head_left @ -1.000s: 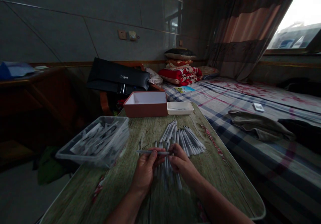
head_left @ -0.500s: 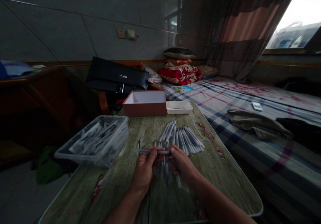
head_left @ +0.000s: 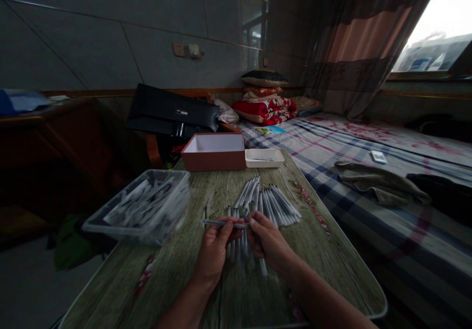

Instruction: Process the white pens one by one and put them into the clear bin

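Above the table's middle, a slim translucent pen (head_left: pixel 217 223) lies crosswise in my hands. My left hand (head_left: pixel 214 248) pinches it between thumb and fingers. Curled fingers of my right hand (head_left: pixel 269 243) close on its right end, and whatever small part they cover is hidden. Behind and under both hands lie several similar pens (head_left: pixel 238 253), partly covered. A fanned group of pens with dark ends (head_left: pixel 278 206) lies beyond my right hand, beside another slanted bunch (head_left: pixel 249 191).
A clear plastic bin (head_left: pixel 136 230) full of pens or pen parts stands left. At the table's far end are a reddish-brown open box (head_left: pixel 214 161) and a small white tray (head_left: pixel 264 164) with thin items inside. A bed (head_left: pixel 309 142) borders the table's right side.
The pen's left end has dipped slightly, and my right hand's fingers have shifted a little at its right end. Both hands keep their hold; the pens on the table have not moved.
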A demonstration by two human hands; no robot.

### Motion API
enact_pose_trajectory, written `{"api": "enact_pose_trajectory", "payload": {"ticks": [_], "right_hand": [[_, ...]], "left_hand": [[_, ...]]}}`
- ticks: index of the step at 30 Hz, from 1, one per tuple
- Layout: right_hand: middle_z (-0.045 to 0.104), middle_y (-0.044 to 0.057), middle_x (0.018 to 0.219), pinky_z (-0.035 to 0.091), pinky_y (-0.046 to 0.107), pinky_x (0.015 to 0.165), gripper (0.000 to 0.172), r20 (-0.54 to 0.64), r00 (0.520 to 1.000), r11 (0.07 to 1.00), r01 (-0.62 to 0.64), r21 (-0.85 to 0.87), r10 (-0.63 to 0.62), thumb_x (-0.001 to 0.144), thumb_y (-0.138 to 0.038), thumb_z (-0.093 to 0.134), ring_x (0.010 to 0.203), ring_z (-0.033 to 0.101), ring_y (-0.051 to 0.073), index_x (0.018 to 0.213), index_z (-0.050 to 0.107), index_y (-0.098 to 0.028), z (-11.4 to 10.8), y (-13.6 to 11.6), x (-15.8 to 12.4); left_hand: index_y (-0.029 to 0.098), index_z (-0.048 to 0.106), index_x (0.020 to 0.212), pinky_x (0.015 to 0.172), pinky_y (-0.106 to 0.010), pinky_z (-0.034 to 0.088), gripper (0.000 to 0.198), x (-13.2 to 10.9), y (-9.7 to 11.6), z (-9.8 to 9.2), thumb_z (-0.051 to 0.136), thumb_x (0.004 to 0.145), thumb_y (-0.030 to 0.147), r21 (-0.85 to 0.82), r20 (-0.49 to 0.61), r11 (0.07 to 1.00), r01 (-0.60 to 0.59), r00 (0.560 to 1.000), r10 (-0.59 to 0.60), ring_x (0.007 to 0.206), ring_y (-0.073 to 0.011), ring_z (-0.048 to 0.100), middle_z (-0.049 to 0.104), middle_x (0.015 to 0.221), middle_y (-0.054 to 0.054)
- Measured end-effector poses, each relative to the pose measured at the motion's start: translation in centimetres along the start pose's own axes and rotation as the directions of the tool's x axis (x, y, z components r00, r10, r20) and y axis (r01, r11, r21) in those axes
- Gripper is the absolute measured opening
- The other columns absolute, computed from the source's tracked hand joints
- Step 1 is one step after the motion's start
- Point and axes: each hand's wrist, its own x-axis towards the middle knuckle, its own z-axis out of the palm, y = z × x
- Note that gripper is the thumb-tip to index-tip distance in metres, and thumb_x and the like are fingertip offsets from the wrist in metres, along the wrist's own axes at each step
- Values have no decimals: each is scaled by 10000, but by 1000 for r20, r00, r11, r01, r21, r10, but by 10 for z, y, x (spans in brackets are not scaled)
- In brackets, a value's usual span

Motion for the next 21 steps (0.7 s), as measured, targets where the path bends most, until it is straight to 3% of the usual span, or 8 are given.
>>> {"api": "enact_pose_trajectory", "payload": {"ticks": [2,6,8,13,16,21], "right_hand": [[374,-115,516,153,150,331,271,-5,998,998,56,-30,-56,825,-440,565,371,227,50,914,404,-241,0,2,1],[454,-75,689,251,156,391,271,-33,966,958,248,-145,-255,787,-334,618,458,313,48,965,438,-237,-1,6,1],[463,-60,724,284,164,421,231,-28,957,944,281,-176,-290,765,-269,610,491,342,51,948,477,-221,-2,7,2],[366,-81,534,189,171,348,95,-57,996,997,68,-23,-69,696,-242,531,405,287,61,773,507,-193,-5,6,5],[440,-59,569,155,174,311,175,-35,997,997,-65,49,66,733,-364,529,378,323,62,746,494,-193,-6,5,5],[430,-77,551,135,157,320,345,59,984,986,-163,-39,165,747,-486,640,365,305,33,732,475,-184,-6,3,2]], "left_hand": [[148,666,827,701,-282,559,260,1,-1,0,721,720,379,3,0,1000,3,1000,-3,817,-197,695,739,886,-61],[147,655,836,697,-279,559,265,4,-3,-3,710,732,384,-76,-22,996,34,999,-36,797,-185,696,739,869,-57],[146,647,823,674,-271,557,271,7,-3,-5,722,718,384,-140,-39,988,57,997,-63,763,-178,696,738,832,-54],[142,638,808,593,-226,531,279,9,-2,-7,720,712,391,-153,-119,988,32,992,-51,693,-151,676,720,768,-35],[148,630,822,586,-215,515,263,6,-2,-6,678,754,398,-56,-127,998,-29,992,22,692,-139,660,707,775,-24],[168,603,964,655,-243,510,273,1,-1,-3,653,785,368,12,-78,997,-73,994,74,745,-162,673,715,816,-35]]}}
